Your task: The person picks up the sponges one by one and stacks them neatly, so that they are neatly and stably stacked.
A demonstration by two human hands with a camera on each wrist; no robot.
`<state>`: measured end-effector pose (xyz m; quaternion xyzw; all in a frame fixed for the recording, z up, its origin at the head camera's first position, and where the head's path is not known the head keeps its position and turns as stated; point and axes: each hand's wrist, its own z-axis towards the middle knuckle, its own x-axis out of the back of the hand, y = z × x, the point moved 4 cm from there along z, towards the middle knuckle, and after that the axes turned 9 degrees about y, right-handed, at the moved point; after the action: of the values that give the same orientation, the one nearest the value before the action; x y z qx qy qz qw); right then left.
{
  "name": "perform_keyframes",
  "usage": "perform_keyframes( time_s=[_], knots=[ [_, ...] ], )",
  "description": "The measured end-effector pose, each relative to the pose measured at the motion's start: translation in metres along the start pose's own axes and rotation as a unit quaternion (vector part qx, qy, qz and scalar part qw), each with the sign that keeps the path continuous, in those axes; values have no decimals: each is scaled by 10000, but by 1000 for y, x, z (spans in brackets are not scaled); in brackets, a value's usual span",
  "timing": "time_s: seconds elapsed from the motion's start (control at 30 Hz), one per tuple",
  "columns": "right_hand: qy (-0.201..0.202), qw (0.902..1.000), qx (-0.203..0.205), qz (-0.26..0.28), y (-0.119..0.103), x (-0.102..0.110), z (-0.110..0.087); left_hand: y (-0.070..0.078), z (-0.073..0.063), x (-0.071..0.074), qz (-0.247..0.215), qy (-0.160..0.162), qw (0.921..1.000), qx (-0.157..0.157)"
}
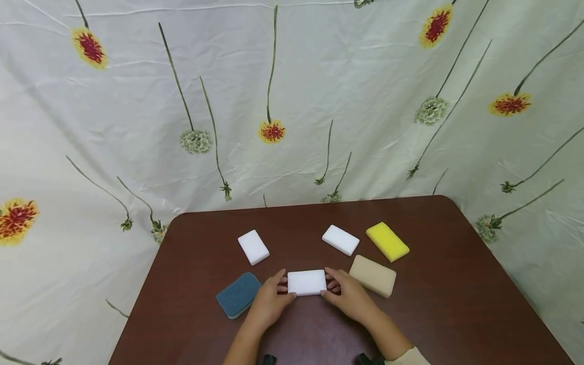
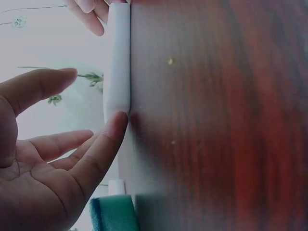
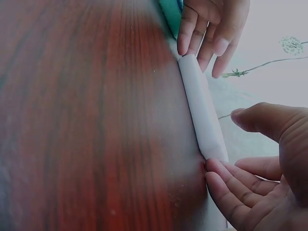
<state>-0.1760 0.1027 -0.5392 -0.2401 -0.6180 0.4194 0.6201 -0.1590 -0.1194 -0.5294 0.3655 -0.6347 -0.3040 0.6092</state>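
Note:
In the head view a white sponge block [image 1: 306, 283] lies flat on the table between my two hands. My left hand [image 1: 269, 301] touches its left end, fingers fairly straight; the left wrist view shows one fingertip at the corner of the block and the thumb held apart. At the opposite end is my right hand [image 1: 349, 296], its extended fingertips against the block in the right wrist view, thumb away from it. A blue scouring sponge [image 1: 239, 295] sits just beside the left hand. Close to the right hand lies a beige sponge [image 1: 372, 276].
Farther back on the dark red-brown table [image 1: 205, 228] are a white block [image 1: 253, 247] on the left, another white block [image 1: 340, 240] right of centre and a yellow sponge [image 1: 387, 242]. A flowered cloth [image 1: 301, 91] hangs behind the table.

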Motion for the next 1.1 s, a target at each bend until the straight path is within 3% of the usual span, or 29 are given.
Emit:
perform_keyframes(
  time_s=[0.37,0.73,1.1],
  knots=[
    [45,10000,-65,35,0,0,-1,2,5,-4,-50,-158,9997,-161],
    [70,9997,-192,108,5,-1,-4,-7,7,-8,-529,-285,9982,-89],
    [178,9997,-131,94,4,-3,-4,-8,7,-7,-389,-286,9986,-198]
  ],
)
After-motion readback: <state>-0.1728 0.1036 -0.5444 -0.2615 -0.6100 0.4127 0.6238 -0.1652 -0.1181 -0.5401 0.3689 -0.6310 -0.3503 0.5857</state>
